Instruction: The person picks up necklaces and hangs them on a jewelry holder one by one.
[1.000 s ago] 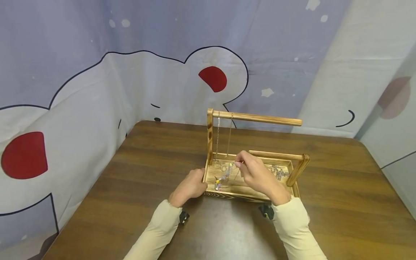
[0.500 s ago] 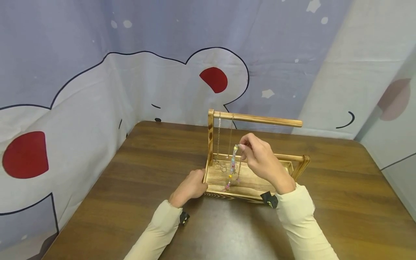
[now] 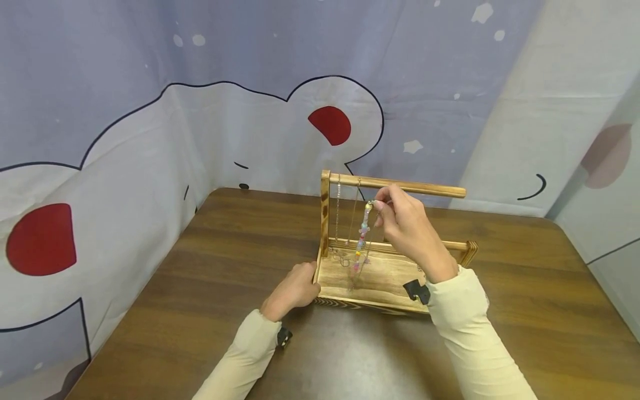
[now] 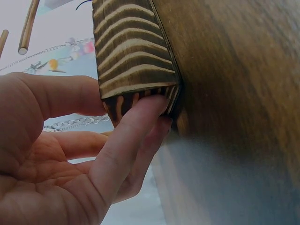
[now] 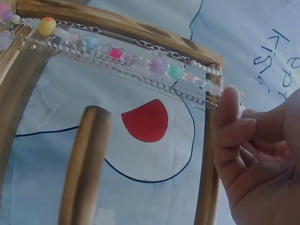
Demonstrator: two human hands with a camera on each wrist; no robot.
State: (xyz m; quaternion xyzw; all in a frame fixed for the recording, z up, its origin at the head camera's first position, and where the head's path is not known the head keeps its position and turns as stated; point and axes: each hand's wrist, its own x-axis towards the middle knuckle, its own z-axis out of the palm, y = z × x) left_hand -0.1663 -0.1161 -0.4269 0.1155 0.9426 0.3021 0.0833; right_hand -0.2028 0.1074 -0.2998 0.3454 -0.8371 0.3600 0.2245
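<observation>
My right hand [image 3: 410, 225] pinches the upper end of a necklace [image 3: 361, 239] with colourful beads, between thumb and index finger. The necklace dangles over the wooden jewelry stand [image 3: 380, 286], a light tray with two bars. In the right wrist view, pink, purple, green and yellow beads [image 5: 176, 71] stretch leftward from the fingertips, with silver chain alongside. My left hand [image 3: 294, 289] grips the tray's left end near the front corner. The left wrist view shows thumb and fingers round that dark-striped corner [image 4: 133, 51].
A chain with pearls [image 3: 338, 205] and a thin chain [image 3: 354, 211] hang from the upper bar [image 3: 430, 188] near its post. The lower bar [image 3: 452, 244] is partly behind my right hand. Loose chain [image 3: 341, 258] lies in the tray's left end. A patterned curtain [image 3: 260, 133] stands behind the table.
My right hand has risen from the tray to just below the upper bar, lifting the beaded necklace, which now hangs more stretched out. My left hand has stayed on the tray's end.
</observation>
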